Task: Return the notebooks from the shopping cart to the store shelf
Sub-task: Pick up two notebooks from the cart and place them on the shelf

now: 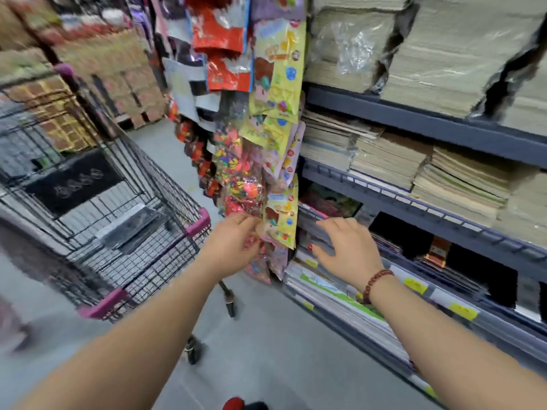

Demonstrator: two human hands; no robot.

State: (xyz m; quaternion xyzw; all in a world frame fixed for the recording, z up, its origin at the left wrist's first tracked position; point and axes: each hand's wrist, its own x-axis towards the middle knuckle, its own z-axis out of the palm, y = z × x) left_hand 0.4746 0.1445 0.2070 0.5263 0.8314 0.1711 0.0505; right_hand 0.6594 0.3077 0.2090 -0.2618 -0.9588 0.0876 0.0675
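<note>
Two hands at shelf, right hand [346,247] fingers [325,224] on stacked notebooks [313,229]

Print on the yellow shelf tags [415,285] is too blurred to read.

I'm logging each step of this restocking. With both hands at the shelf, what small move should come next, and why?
Probably press the right hand forward to seat the grey stack of notebooks on the blue metal shelf, while the left hand holds the hanging colourful packets aside.
</note>
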